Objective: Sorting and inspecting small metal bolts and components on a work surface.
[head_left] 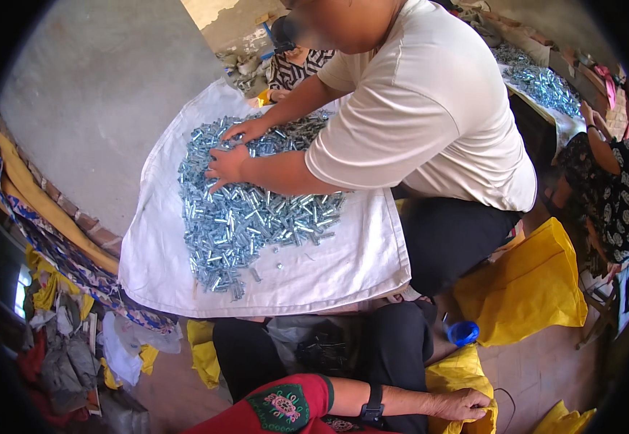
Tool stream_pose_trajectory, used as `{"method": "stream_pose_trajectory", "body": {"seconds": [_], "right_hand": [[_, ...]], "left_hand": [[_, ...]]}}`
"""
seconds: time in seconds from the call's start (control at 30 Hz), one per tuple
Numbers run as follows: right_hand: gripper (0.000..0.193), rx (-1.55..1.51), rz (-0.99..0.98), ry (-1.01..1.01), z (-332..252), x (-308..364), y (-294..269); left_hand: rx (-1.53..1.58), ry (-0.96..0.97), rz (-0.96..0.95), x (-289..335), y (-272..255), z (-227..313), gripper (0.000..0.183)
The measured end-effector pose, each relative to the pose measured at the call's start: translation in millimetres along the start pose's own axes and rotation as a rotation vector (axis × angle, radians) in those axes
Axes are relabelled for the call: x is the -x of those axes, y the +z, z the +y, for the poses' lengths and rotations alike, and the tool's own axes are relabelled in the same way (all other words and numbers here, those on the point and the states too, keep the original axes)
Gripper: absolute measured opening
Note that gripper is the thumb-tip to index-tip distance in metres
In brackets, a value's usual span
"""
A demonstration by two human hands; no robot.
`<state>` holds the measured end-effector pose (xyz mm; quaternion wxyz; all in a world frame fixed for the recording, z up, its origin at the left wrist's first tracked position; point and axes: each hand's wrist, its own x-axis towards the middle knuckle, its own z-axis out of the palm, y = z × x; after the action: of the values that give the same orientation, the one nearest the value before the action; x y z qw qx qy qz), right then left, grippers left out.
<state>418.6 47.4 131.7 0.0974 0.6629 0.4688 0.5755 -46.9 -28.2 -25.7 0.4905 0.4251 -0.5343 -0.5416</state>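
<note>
Biggest thing I see: counter under a white cloth (pixel 361 264), cloth hanging past its edges. Co-worker in a pale shirt (pixel 437 108) leans over it from the right side. Pile of small silvery-blue metal pieces (pixel 256 217) covers the middle of the cloth; co-worker's hands (pixel 229 166) both sit on the pile, fingers spread. Large yellow sack (pixel 524 289) lies on the floor by the co-worker. Wearer's dark-trousered legs (pixel 397 343) are at the near edge, grey plastic bag (pixel 292 331) between them, contents too dark to identify. Smaller yellow sack (pixel 459 372) is just right of the wearer's right leg. Wearer's left hand (pixel 462 403) crosses over to that sack's near side, fingers curled; can't tell if the grip is pinching the fabric. Right hand is out of sight. Blue container (pixel 462 333) sits between the two sacks. Black watch (pixel 373 403) on the left wrist.
</note>
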Motion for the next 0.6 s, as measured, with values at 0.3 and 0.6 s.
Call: {"method": "stream_pose_trajectory", "body": {"seconds": [0.3, 0.6], "right_hand": [[0.042, 0.100, -0.153, 0.042, 107.6, -137.4, 55.5], [0.041, 0.017, -0.044, -0.021, 90.9, -32.3, -4.6]], "left_hand": [[0.075, 0.025, -0.228, -18.7, 48.9, -2.1, 0.022], [0.105, 0.026, -0.079, -4.4, 12.3, 8.6, 0.023]]}}
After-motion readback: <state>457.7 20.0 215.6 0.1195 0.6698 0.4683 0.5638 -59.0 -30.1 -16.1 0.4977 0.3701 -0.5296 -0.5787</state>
